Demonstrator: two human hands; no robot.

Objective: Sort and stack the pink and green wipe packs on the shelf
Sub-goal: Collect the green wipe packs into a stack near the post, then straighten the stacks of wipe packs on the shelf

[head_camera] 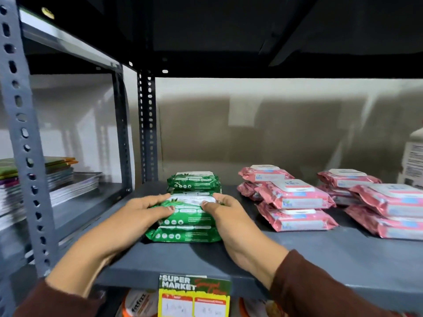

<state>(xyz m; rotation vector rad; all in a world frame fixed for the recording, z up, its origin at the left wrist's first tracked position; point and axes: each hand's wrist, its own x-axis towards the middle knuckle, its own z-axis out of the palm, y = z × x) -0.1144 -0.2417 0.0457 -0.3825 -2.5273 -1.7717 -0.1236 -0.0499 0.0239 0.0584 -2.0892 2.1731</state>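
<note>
Two stacks of green wipe packs stand at the left of the grey shelf [297,255]. The front stack is two packs high; my left hand [146,210] and my right hand [225,210] grip its top green pack [187,213] from both sides, thumbs on top. The lower green pack [183,235] lies under it. A second green stack [193,181] stands right behind. To the right lie several pink wipe packs in two-high stacks: a near-middle stack [295,207], a rear stack [263,177], and two more stacks at the right [389,209].
A perforated grey upright [25,143] and a rear upright [147,124] frame the shelf's left side. Magazines [57,179] are piled on the neighbouring shelf to the left. A white bottle [414,161] stands at far right. A supermarket price tag [194,296] hangs on the front edge.
</note>
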